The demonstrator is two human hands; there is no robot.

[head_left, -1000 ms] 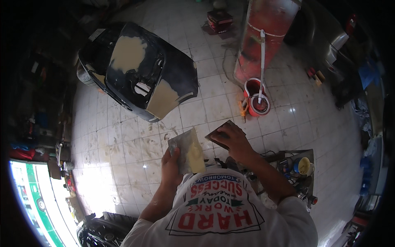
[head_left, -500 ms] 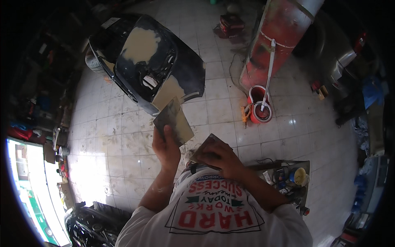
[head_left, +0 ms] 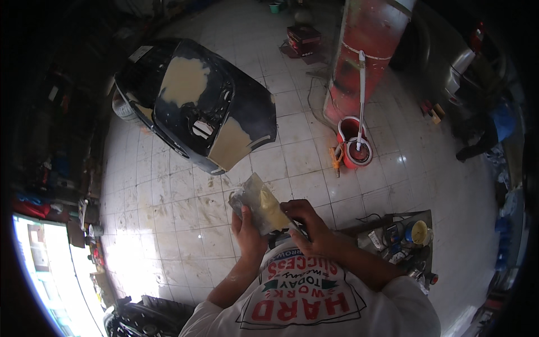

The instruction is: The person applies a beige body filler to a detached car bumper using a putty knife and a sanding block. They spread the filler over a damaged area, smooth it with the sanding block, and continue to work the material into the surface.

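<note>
My left hand (head_left: 250, 235) grips a flat greyish mixing plate (head_left: 247, 196), thumb on top. Pale yellow putty (head_left: 272, 210) is smeared over the plate's right side. Close by on the right, my right hand (head_left: 315, 229) is closed around a thin flat spreader (head_left: 296, 227), its edge at the putty end of the plate. Much of the spreader is hidden by the fingers. Beyond my hands stands a dark car body (head_left: 255, 109) with tan filler patches (head_left: 231, 145) on its panels.
A red mop bucket (head_left: 355, 154) with a white-handled mop stands by a red-and-white pillar (head_left: 359, 73). To my right, a low stand (head_left: 424, 216) carries a yellowish tub (head_left: 418, 232) and small items. Dark machinery (head_left: 149, 320) sits at lower left; a red box (head_left: 303, 40) lies far ahead.
Both hands have come together. The plate has moved right and nearer, showing its putty, and the spreader has turned and come to the plate's edge. The view has shifted slightly.
</note>
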